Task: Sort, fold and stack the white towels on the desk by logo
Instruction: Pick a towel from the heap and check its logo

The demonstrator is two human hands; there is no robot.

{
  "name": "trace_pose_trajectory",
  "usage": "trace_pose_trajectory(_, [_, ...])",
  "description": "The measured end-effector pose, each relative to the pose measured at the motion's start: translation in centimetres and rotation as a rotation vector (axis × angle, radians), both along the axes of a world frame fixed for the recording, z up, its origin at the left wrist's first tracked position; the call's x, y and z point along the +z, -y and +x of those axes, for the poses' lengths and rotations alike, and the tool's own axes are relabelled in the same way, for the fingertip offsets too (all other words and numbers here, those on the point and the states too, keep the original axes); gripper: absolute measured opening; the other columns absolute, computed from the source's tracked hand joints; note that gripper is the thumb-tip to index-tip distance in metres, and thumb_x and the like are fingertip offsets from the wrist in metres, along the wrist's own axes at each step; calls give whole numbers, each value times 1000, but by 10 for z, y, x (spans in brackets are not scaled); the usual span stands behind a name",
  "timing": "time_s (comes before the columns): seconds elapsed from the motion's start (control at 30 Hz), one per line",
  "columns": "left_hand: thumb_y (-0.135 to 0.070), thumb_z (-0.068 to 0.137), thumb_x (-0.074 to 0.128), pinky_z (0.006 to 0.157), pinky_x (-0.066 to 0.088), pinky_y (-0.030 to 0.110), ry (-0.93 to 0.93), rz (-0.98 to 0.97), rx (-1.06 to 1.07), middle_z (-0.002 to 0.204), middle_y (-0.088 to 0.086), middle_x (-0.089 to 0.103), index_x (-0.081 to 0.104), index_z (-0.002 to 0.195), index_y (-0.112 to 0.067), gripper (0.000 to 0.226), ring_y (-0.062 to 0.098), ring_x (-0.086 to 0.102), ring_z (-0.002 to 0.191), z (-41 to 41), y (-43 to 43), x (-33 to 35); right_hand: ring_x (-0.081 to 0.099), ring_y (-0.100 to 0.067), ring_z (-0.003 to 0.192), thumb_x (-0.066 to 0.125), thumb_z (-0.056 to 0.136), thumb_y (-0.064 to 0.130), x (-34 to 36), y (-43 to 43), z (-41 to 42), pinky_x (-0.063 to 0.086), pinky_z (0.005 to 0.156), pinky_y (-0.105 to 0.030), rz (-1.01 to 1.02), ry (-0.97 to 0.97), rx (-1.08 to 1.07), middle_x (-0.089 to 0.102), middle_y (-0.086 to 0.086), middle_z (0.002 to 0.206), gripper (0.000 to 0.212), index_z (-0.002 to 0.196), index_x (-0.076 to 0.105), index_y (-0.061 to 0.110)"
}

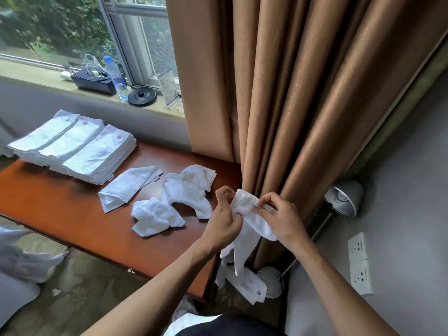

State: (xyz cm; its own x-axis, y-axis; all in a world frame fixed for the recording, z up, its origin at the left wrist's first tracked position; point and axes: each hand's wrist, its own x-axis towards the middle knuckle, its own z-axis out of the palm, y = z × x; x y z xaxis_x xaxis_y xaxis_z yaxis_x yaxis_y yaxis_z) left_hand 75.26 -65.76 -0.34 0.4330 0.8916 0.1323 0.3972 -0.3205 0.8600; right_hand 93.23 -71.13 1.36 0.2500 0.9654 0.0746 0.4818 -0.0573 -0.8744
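Both hands, left hand (224, 220) and right hand (282, 218), have fingers clamped on a limp terry towel (249, 229) (dark logo near its dangling end) right of the glossy wooden surface (60, 209).

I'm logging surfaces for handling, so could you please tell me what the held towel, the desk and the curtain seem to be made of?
Towel: probably white cotton terry, matte and nubby, hanging limp. Desk: reddish-brown wood or veneer, glossy lacquer, as it mirrors window light. Curtain: tan woven fabric with slight sheen and fine vertical ribbing; fibre unclear.
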Motion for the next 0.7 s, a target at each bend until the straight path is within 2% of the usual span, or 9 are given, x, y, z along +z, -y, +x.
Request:
trace_pose_trajectory(0.1, [-8, 89, 48, 70, 55, 46, -48, 74, -62, 104, 0, 50, 21, 125, -28, 49, 23, 61, 78, -2, 1, 0, 66, 3, 88, 77, 93, 28, 1, -2, 0, 44, 68, -6, 18, 21, 8, 69, 23, 86, 18, 83, 64, 36])
trace_pose_trajectory(0.17, [-15, 91, 50, 64, 53, 48, -77, 93, -100, 99, 0, 51, 24, 129, -29, 48, 20, 59, 71, -4, 1, -1, 66, 2, 89, 77, 92, 30, 2, -5, 1, 46, 67, -7, 20, 28, 16, 69, 21, 87, 18, 86, 62, 36])
trace_pose_trajectory(0.2, [-18, 92, 51, 64, 52, 44, -73, 94, -104, 101, -6, 50, 27, 130, -30, 46, 14, 58, 74, -5, 1, -2, 67, 2, 89, 78, 92, 31, 3, -6, 1, 48, 67, -9, 18, 33, 21, 69, 21, 89, 18, 88, 60, 36])
trace_pose_trajectory(0.33, [-38, 95, 57, 74, 44, 13, 36, 0, -20, 104, -23, 54, 38, 123, -32, 35, -1, 59, 94, -4, -1, -3, 67, 7, 95, 77, 91, 40, 5, -8, 1, 54, 69, -11, -10, 74, 54, 70, 27, 95, 19, 96, 59, 40])
trace_pose_trajectory(0.4, [-44, 97, 60, 76, 43, 10, 93, -41, 40, 101, -24, 57, 47, 110, -30, 23, -1, 58, 96, 0, -3, -2, 66, 9, 97, 76, 91, 42, 4, -8, 0, 55, 73, -14, -23, 107, 64, 70, 30, 96, 17, 96, 59, 42])
trace_pose_trajectory(0.47, [-40, 101, 60, 72, 43, 12, 104, -43, 58, 92, -19, 60, 50, 99, -28, 15, 3, 58, 87, 1, -4, -1, 65, 11, 99, 76, 91, 43, 4, -8, -1, 57, 75, -18, -35, 127, 70, 69, 32, 98, 17, 96, 59, 44])
trace_pose_trajectory(0.6, [-23, 102, 60, 68, 40, 11, 112, -35, 51, 82, -24, 58, 52, 95, -20, 11, 0, 56, 78, -3, -6, 0, 64, 10, 98, 77, 90, 43, 3, -7, -2, 57, 74, -19, -46, 155, 75, 69, 29, 96, 18, 98, 60, 43])
trace_pose_trajectory(0.7, [-19, 102, 61, 68, 41, 10, 144, -44, 86, 79, -21, 57, 53, 93, -17, 12, 0, 54, 74, -3, -5, 1, 66, 4, 94, 74, 92, 44, 1, -5, -3, 60, 75, -28, -53, 165, 74, 69, 26, 94, 16, 100, 62, 39])
